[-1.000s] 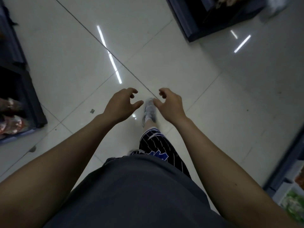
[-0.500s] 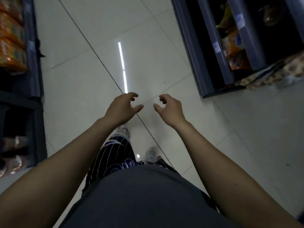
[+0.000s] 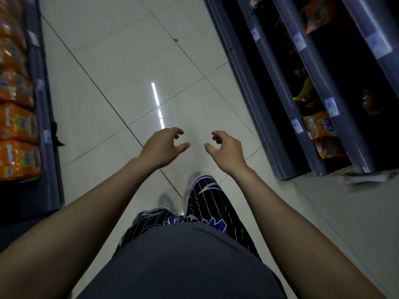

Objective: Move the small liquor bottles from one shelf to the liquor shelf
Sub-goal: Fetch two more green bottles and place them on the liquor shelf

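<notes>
Both of our arms ran up from the bottom corners of the frame toward its middle, and nearest the lens our grey shirt point(image 3: 183, 262) filled the lower centre. Just above it came the striped trousers point(image 3: 207, 203) and a pale shoe point(image 3: 165, 201), blurred (we judged ourselves mid-stride).

Beyond them, at the centre of the frame, our left hand point(image 3: 160, 147) and right hand point(image 3: 226, 151) hung over the floor, near each other but apart. Each was slack and half-curled, fingers bent, thumb pointing inward, and neither held anything. We read that posture as hands carried ready for a grasp while walking, not as a grip on something.

No small liquor bottles showed anywhere in the picture, so we could not place them; in our judgement the step in hand was the walk to the shelf that holds them.

The pale tiled floor point(image 3: 121, 61) stretched up the middle, with a bright strip of reflected light above the hands. At the left edge stood a shelf point(image 3: 45, 117) stacked with orange packets point(image 3: 16, 124). Across the upper right ran a dark shelf unit point(image 3: 280, 87) with price tags on its rails and a few orange snack bags point(image 3: 319, 126) in the gloom, no bottles among them that we could tell.
</notes>
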